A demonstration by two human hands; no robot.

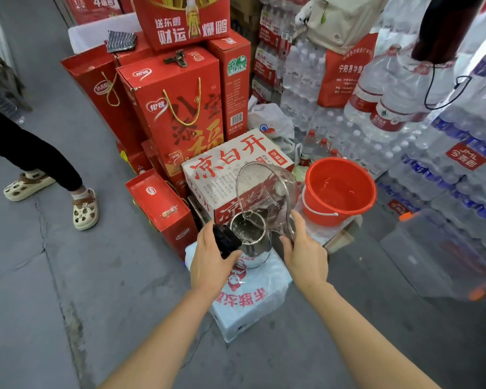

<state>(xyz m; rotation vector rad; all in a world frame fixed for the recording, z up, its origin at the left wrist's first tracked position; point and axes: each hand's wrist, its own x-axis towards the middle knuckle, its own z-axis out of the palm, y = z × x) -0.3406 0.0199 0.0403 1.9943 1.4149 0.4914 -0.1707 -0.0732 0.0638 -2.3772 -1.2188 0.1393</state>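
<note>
A steel electric kettle point(250, 242) stands open on a white shrink-wrapped pack point(253, 301). My left hand point(211, 259) grips the kettle's black handle point(225, 238). My right hand point(306, 251) holds a clear plastic jug point(267, 192) by its handle, tipped over with its spout above the kettle's mouth. A thin stream of water falls from the jug into the kettle. An orange-red bucket point(338, 189) with some water in it stands just right of the jug.
Red gift boxes point(174, 113) and a white carton with red characters point(230, 169) are stacked behind the kettle. Shrink-wrapped water bottle packs point(443, 153) tower on the right. A clear plastic bin point(438, 256) lies at right. Another person's legs in sandals point(54, 189) stand at left on the concrete floor.
</note>
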